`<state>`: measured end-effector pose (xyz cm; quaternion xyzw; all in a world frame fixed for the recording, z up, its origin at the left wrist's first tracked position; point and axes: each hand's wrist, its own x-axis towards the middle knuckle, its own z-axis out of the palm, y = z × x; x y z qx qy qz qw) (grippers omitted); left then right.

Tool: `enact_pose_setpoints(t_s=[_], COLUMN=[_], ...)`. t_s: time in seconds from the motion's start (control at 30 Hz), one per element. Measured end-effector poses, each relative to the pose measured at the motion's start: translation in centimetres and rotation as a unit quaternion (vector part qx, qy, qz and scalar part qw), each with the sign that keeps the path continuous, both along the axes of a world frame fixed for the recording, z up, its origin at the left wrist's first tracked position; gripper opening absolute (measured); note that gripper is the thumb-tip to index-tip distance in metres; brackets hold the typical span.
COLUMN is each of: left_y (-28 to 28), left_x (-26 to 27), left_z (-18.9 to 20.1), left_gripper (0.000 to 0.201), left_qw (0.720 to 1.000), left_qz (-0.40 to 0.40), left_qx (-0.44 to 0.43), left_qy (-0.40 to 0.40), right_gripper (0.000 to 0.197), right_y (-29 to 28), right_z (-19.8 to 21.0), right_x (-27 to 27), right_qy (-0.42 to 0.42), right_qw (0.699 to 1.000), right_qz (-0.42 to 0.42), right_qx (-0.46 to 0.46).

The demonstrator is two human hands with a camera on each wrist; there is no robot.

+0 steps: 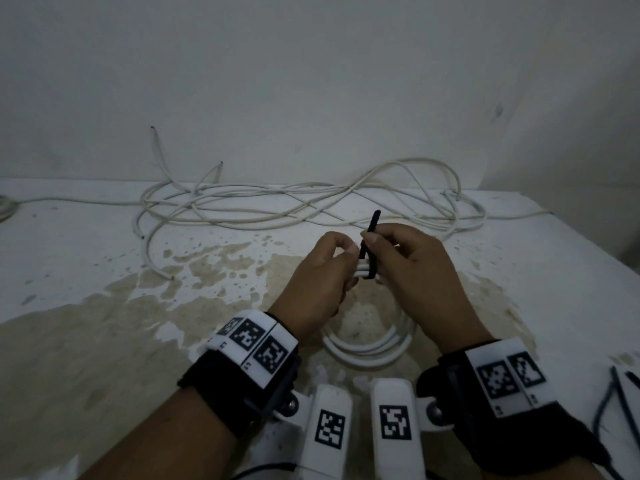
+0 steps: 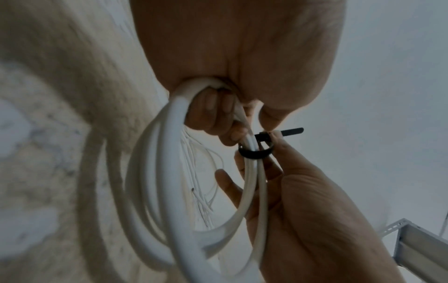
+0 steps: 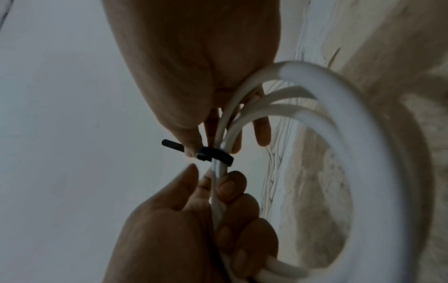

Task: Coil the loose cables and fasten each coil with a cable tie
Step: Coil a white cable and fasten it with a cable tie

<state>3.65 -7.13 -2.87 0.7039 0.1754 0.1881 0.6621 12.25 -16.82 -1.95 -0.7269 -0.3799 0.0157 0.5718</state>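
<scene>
Both hands together: left hand [image 1: 320,278] clamped on white coil [image 1: 370,348], right hand [image 1: 412,271] seemingly pinching black cable tie [image 1: 367,251].

Counted: 2 hands, left hand [image 1: 320,271] and right hand [image 1: 412,268]. 1 white cable coil [image 1: 367,348] near centre. 1 black cable tie [image 1: 369,251] looped round it. 1 loose cable tangle [image 1: 294,206] seen far; strand no. can't be told.
</scene>
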Motion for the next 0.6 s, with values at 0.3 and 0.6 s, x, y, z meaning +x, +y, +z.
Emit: enact_pose_setpoints(t_s=[0.3,0.6], left_y=[0.1,0.2], left_x=[-0.1,-0.2], left_z=[-0.2,-0.7], left_gripper=[0.016,0.011], left_qw=[0.997,0.995], left_qz=[-0.003,0.004], left_qx=[0.065,0.086], left_qy=[-0.041,-0.055], right_gripper=[0.006,0.012], right_y=[0.1,-0.5], right_z=[-0.2,1.2], right_x=[0.1,0.4], right_qy=[0.036,-0.019], right_qw=[0.999,0.993], right_qz=[-0.012,-0.031], right_qx=[0.018,0.109])
